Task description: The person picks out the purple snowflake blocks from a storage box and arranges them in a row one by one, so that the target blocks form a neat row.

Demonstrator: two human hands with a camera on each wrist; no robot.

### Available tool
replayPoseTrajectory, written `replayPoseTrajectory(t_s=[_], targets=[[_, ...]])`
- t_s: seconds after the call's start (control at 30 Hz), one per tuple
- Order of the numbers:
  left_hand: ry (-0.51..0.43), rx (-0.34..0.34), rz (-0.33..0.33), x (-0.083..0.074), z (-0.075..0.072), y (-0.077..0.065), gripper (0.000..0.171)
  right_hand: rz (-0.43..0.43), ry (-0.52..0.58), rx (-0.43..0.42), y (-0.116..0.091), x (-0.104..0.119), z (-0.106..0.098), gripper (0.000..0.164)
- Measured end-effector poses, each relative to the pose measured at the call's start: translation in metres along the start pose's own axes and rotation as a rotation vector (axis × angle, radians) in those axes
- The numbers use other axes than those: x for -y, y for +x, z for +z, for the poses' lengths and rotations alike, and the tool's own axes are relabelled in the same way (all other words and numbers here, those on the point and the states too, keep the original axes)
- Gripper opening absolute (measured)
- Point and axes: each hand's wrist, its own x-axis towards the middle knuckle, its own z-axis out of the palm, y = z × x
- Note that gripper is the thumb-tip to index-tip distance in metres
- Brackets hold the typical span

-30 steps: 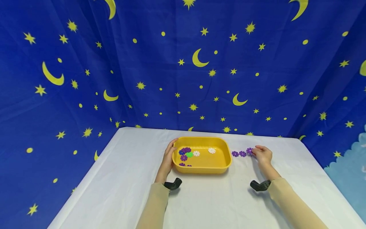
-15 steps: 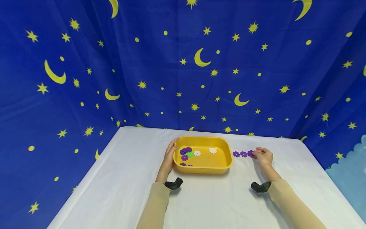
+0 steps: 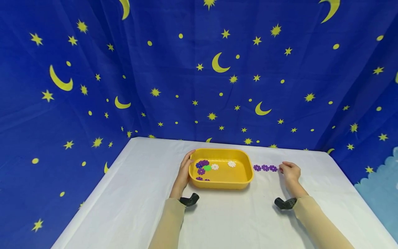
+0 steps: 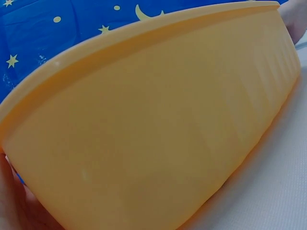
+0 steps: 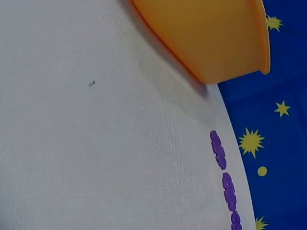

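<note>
My left hand (image 3: 181,174) holds the yellow plastic tray (image 3: 222,185) at its left end, thumb over the rim and fingers along the outside. In the left wrist view the tray's wall (image 4: 158,115) covers most of that hand. Right of the tray, three purple snowflake discs lie flat in a row: a left one (image 3: 257,168), a middle one (image 3: 265,168) and a right one (image 3: 273,168). My right hand (image 3: 290,172) is just past the right disc, fingers loosely bent, with nothing visible between them.
Inside the tray are a green disc (image 3: 207,168), two white discs, one nearer the middle (image 3: 231,164), a blue disc (image 3: 199,166) and several purple ones (image 3: 201,171). A white cloth (image 3: 230,218) covers the table. Blue star-patterned curtain (image 3: 186,76) stands behind.
My right hand has set the third purple disc down at the row's right end, let go and drawn slightly right. My left hand stays on the tray.
</note>
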Motion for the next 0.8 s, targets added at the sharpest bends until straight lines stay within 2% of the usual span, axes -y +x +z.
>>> replayPoseTrajectory(t_s=[0.23, 0.5, 0.8], targets=[[0.005, -0.018, 0.016, 0.004, 0.001, 0.001, 0.049, 0.020, 0.003, 0.041, -0.004, 0.008, 0.004, 0.040], [0.004, -0.018, 0.017, 0.004, 0.001, 0.002, 0.049, -0.032, 0.079, 0.109, -0.018, 0.031, 0.022, 0.029], [-0.009, 0.007, 0.009, 0.001, -0.001, 0.002, 0.049, -0.084, 0.095, 0.162, -0.039, 0.058, 0.045, 0.023]])
